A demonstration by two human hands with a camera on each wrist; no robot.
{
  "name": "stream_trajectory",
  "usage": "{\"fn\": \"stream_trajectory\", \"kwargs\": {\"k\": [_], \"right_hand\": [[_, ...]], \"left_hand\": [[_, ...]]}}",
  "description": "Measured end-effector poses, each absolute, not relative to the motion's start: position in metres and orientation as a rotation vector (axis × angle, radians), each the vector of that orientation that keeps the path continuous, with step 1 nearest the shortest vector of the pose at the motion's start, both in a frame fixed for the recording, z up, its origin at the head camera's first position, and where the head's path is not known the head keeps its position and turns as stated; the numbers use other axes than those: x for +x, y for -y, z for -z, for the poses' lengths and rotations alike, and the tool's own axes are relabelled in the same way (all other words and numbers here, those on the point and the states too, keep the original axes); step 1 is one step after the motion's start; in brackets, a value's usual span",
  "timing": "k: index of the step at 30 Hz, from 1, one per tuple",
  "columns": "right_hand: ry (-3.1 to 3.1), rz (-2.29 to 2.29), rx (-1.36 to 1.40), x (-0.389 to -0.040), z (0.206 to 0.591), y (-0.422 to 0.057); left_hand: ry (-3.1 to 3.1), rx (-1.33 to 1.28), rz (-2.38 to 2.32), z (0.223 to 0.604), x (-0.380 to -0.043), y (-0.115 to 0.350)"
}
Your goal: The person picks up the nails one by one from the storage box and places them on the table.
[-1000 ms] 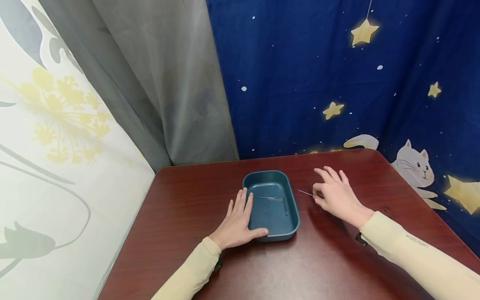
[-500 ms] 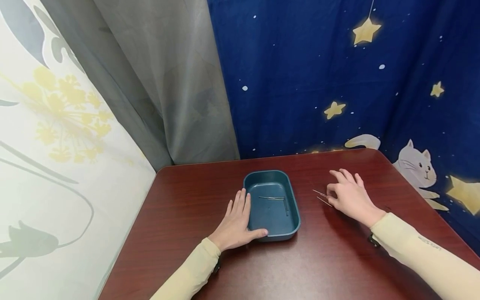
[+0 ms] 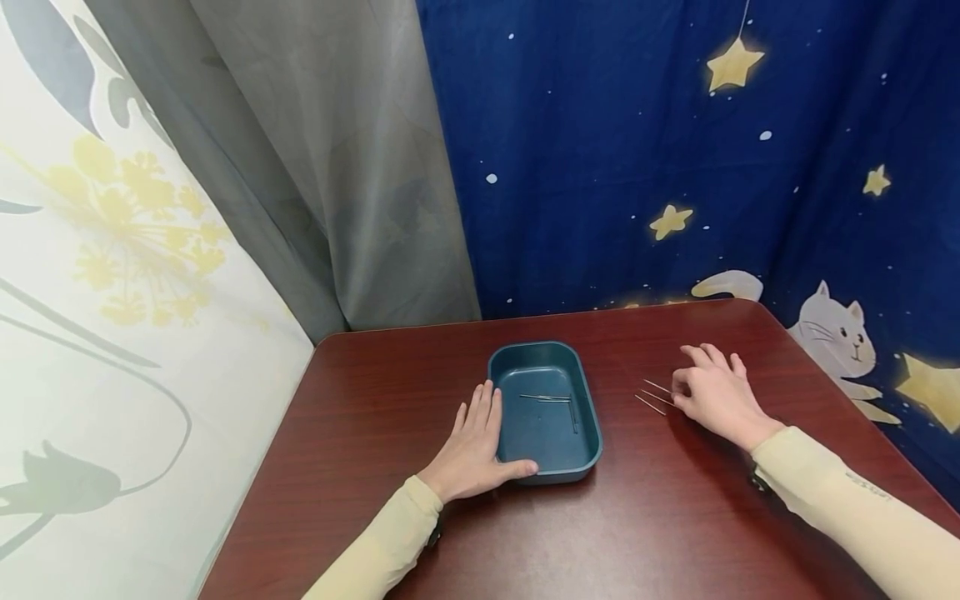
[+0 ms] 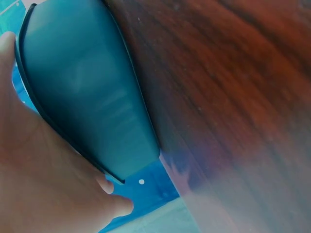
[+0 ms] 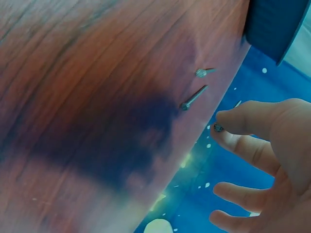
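Note:
In the head view, my left hand (image 3: 471,450) rests along the near left side of a dark blue-green tray (image 3: 540,454), its fingers straight and its thumb over the front rim. Several thin metal nails (image 3: 574,418) lie on the tray's floor. To the right of the tray, my right hand (image 3: 716,400) pinches a nail (image 3: 657,386) between thumb and index finger, the other fingers spread. The right wrist view shows the held nail's head (image 5: 218,127) at the fingertips. Two more nails, one nearer (image 5: 193,98) and one farther (image 5: 203,72), lie on the table beside this hand.
The tray stands on a dark red-brown wooden table (image 3: 375,392). Behind the table hang a grey curtain (image 3: 390,208) and a blue curtain (image 3: 570,167) with stars. A white patterned wall panel (image 3: 150,400) borders the left side.
My right hand has moved right, away from the tray, with the pinched nail. Two nails on the table have come into sight beside it. My left hand stays at the tray.

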State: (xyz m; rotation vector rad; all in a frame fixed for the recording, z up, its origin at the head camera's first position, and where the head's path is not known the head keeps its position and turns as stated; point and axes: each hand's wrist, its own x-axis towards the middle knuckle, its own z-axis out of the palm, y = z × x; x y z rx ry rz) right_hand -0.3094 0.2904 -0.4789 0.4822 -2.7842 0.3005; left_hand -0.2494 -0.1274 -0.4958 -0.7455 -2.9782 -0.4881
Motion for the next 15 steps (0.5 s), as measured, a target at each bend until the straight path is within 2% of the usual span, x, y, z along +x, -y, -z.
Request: {"fn": "stream_trajectory", "kwargs": {"k": [15], "right_hand": [[2.878, -0.341, 0.416, -0.321, 0.487, -0.305]], "left_hand": [[2.996, -0.737, 0.514, 0.495, -0.249, 0.127]]}}
